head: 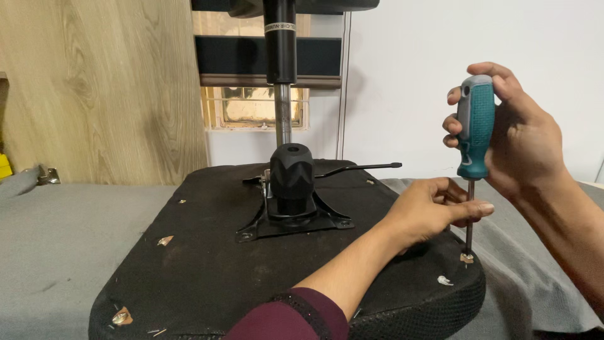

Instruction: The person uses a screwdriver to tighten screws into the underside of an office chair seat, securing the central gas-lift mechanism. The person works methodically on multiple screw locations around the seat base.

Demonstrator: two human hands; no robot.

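Observation:
An upturned black office chair seat [207,264] lies on a grey surface, its metal mechanism plate [286,220] and gas cylinder [280,56] pointing up. My right hand [516,132] grips the teal and grey handle of a screwdriver [475,126] held upright. Its tip rests on a screw [467,257] at the seat's right front corner. My left hand [434,208] pinches the screwdriver shaft just above the screw, steadying it.
A black lever [365,167] sticks out to the right of the mechanism. Small torn screw spots [165,240] mark the seat underside. A wooden panel [100,88] stands at the left and a white wall [428,63] behind. Grey cloth [56,252] covers the surface.

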